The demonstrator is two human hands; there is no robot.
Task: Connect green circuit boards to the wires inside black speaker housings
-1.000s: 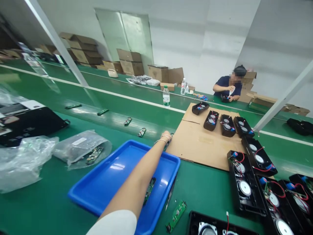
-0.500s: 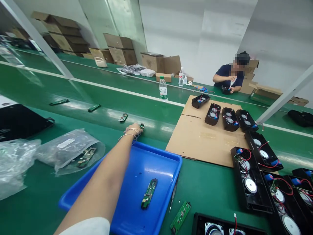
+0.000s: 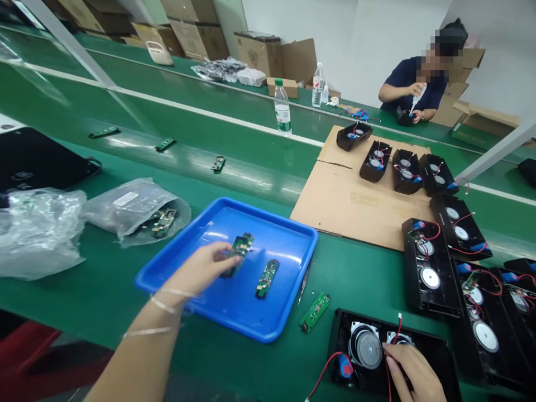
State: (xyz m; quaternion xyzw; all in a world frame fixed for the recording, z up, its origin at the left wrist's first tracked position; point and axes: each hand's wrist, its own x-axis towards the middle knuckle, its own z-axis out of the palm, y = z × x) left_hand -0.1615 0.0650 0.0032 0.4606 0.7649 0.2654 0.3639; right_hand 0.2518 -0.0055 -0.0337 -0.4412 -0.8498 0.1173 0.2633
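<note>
1. Green circuit board [image 3: 238, 251], small and oblong with dark components: pinched between the fingertips of the left hand [image 3: 199, 272] and held just above the floor of the shallow blue plastic tray [image 3: 288, 318].
2. Left hand: fingers closed on the green circuit board; thin bangles circle the wrist.
3. Second green circuit board [image 3: 267, 278]: lies flat inside the blue plastic tray, just right of the held one.
4. Third green circuit board [image 3: 315, 312]: lies on the green work surface [image 3: 96, 290], just outside the tray's right edge.
5. Right hand [image 3: 412, 371]: rests on the open black speaker housing [image 3: 431, 352] at the lower edge, fingers laid by the round speaker driver [image 3: 366, 349] and red wires; whether it grips anything cannot be told.
6. Brown cardboard sheet [image 3: 355, 206]: carries a row of further black speaker housings [image 3: 404, 170], beyond the tray.
7. Clear plastic bags [image 3: 125, 209]: lie left of the tray, one containing boards.
8. Clear water bottle [image 3: 283, 111]: stands upright beyond the conveyor belt [image 3: 188, 162].
9. Another person [image 3: 412, 84]: seated at the far side, hands busy at a small dark item.
</note>
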